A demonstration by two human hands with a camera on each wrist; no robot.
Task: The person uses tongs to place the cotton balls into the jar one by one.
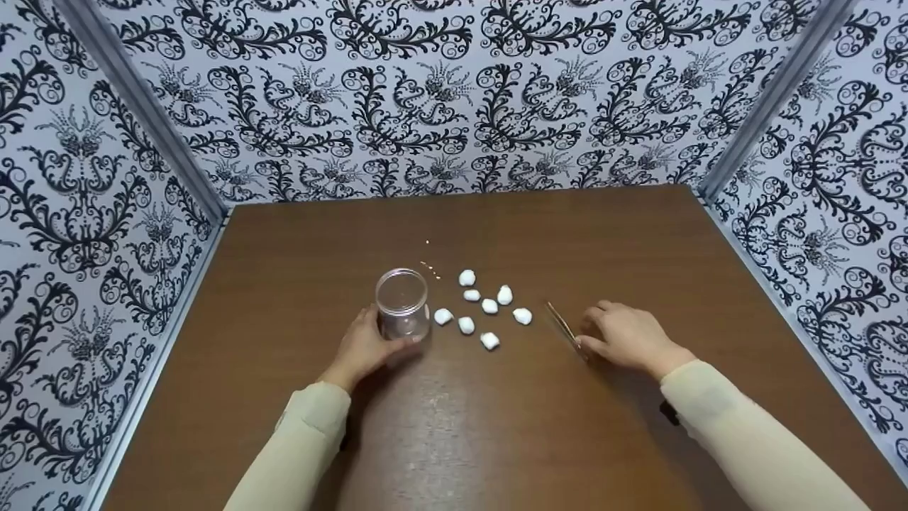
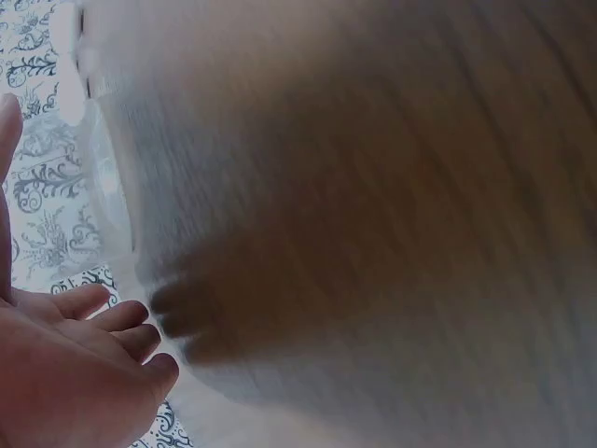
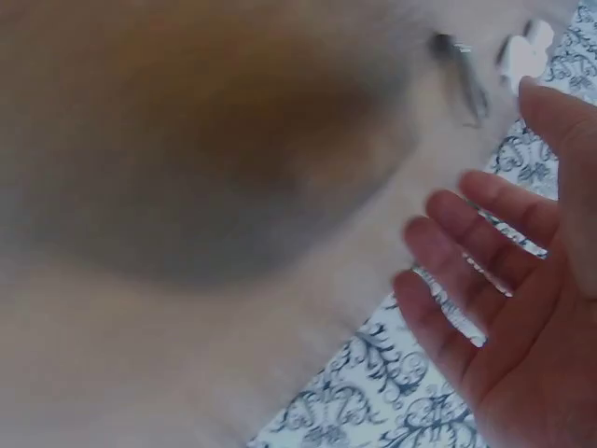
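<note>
While slim metallic tweezers (image 1: 564, 327) slant toward upper left, the nearer right hand (image 1: 630, 336) sits just rightward, fingers loosely spread.

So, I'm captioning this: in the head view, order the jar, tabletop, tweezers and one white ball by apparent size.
1. Tabletop
2. Jar
Unsure: tweezers and white ball; the tweezers look longer but thinner, so left unranked.

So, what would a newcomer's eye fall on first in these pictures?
Probably the boldly patterned walls behind and beside the brown table. Next, eight white lumps lie scattered between the clear jar by the left hand and the slim metallic tool by the right hand.
</note>
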